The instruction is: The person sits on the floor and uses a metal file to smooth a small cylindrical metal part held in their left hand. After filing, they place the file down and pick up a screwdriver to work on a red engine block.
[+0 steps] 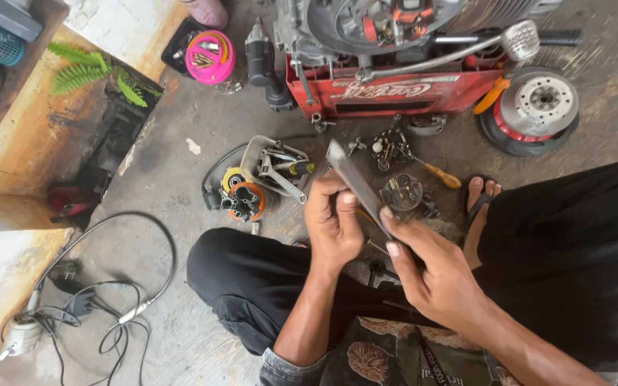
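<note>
The right hand (434,275) grips the lower end of a flat metal file (357,187), fingers closed around it. The left hand (332,221) pinches its middle. At twelve o'clock, a small metal part (402,191) lies on the floor; beyond, a red crate (395,91).
</note>
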